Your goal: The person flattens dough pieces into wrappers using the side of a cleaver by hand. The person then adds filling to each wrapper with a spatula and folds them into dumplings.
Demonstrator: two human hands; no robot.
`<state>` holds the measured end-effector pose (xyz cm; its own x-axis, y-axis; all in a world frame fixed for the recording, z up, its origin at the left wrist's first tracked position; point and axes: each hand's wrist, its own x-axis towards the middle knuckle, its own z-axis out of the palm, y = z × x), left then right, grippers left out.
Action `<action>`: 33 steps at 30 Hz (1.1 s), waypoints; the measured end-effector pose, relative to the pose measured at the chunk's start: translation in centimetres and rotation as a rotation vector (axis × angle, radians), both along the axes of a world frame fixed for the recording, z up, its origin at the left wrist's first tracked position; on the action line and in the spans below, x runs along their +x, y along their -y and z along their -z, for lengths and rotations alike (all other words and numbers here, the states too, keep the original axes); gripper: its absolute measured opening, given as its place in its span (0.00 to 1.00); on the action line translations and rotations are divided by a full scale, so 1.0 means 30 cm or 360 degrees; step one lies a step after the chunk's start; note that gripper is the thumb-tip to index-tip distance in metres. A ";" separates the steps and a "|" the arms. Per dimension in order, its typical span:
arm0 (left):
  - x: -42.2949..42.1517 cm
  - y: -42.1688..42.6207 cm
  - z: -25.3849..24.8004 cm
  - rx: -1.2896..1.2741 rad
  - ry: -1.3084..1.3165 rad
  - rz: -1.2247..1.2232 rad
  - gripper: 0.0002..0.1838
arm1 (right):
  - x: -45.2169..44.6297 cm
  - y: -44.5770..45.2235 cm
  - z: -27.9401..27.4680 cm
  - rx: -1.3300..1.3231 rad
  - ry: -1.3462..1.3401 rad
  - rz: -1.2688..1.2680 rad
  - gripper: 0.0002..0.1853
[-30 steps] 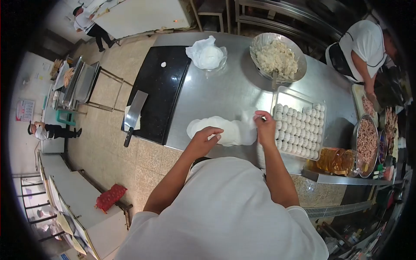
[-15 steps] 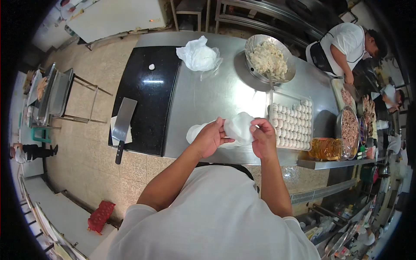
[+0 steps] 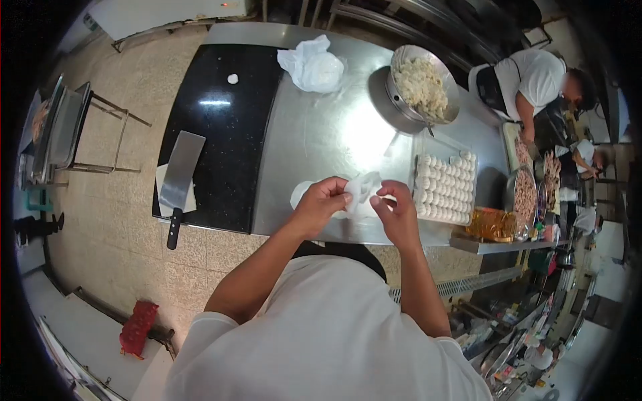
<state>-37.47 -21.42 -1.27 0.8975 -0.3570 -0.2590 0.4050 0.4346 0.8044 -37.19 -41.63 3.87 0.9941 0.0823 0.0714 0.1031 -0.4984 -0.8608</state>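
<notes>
Between my hands, above the steel table's front part, is a thin white dough wrapper (image 3: 362, 195), folded and partly see-through. My left hand (image 3: 321, 206) pinches its left side between thumb and fingers. At its right edge, the thumb and fingers of my right hand (image 3: 397, 212) are closed on it. More white wrappers (image 3: 301, 192) lie on the table beneath, partly hidden by my left hand. Just right of my right hand, a tray (image 3: 441, 142) holds rows of small white pleated dumplings (image 3: 445, 187). Behind it stands a metal bowl (image 3: 397, 107) of pale chopped filling (image 3: 421, 87).
A cleaver (image 3: 182, 170) lies on the black slab (image 3: 231, 147) at left, its handle over the edge. A small white lump (image 3: 233, 79) and a white plastic bag (image 3: 321, 70) sit farther back. An oil bottle (image 3: 491, 224) lies at right. A co-worker (image 3: 528, 80) works at the far right.
The wrapper was spread out round between my hands and is now bunched and folded. My right hand has shifted slightly left, and the view has tilted a little.
</notes>
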 end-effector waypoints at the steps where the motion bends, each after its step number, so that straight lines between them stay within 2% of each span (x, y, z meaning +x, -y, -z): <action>1: -0.006 0.009 -0.008 -0.0004 -0.0021 0.0024 0.11 | -0.009 -0.012 -0.011 0.0099 -0.0142 0.0066 0.15; 2: -0.006 0.017 -0.020 0.0057 0.0026 0.0036 0.11 | -0.022 -0.014 -0.006 0.0096 -0.0159 0.0086 0.15; 4: -0.004 0.032 -0.054 0.0124 0.0081 0.0046 0.11 | -0.031 -0.011 0.000 0.0372 -0.0465 -0.0050 0.16; 6: 0.007 0.037 -0.080 0.0341 0.0237 0.0252 0.10 | -0.023 0.009 0.045 0.0464 -0.0528 -0.0109 0.17; 8: 0.012 0.060 -0.099 0.0391 0.0240 0.0207 0.10 | -0.004 0.015 0.045 0.0596 -0.0813 -0.0082 0.17; 9: 0.011 0.075 -0.109 0.0428 0.0235 0.0188 0.10 | 0.007 0.008 0.026 0.0857 -0.0804 -0.0121 0.17; 10: 0.005 0.093 -0.111 0.0463 0.0237 0.0173 0.10 | 0.018 0.020 0.027 0.0886 -0.0802 -0.0147 0.17; 12: 0.001 0.137 -0.100 0.0136 0.0093 0.0021 0.11 | 0.044 0.065 0.029 0.1047 -0.0828 -0.0306 0.15; 13: 0.001 0.159 -0.094 0.0170 0.0104 0.0050 0.11 | 0.058 0.097 0.042 0.1086 -0.0807 -0.0292 0.15; 15: -0.014 0.206 -0.086 0.0143 0.0096 -0.0040 0.11 | 0.066 0.161 0.073 0.0950 -0.0747 -0.0529 0.12; 18: -0.010 0.253 -0.109 0.0020 -0.0090 -0.0046 0.10 | 0.057 0.227 0.071 0.1237 -0.0878 -0.0545 0.09; 23: 0.016 0.319 -0.124 0.0053 -0.0084 -0.0120 0.10 | 0.099 0.332 0.092 0.1387 -0.1001 -0.0629 0.08; 25: 0.017 0.338 -0.127 0.0049 -0.0100 -0.0161 0.10 | 0.110 0.355 0.102 0.1381 -0.1040 -0.0625 0.08; 28: 0.002 0.346 -0.124 0.0218 0.0001 -0.0191 0.11 | 0.096 0.377 0.132 0.1411 -0.0869 -0.0570 0.07; 30: 0.001 0.342 -0.133 -0.0152 -0.0067 -0.0315 0.11 | 0.113 0.379 0.144 0.1450 -0.0824 -0.0415 0.08; 32: -0.003 0.312 -0.145 -0.0153 -0.0068 -0.0343 0.11 | 0.108 0.369 0.134 0.1468 -0.0801 -0.0372 0.07; 33: -0.008 0.299 -0.165 -0.0215 -0.0119 -0.0360 0.11 | 0.102 0.355 0.111 0.1710 -0.0847 -0.0317 0.07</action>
<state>-37.70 -30.40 3.69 0.9386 -0.1854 -0.2911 0.3414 0.6224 0.7044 -34.13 -52.29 0.56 0.8964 0.3869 -0.2161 -0.3957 0.4793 -0.7834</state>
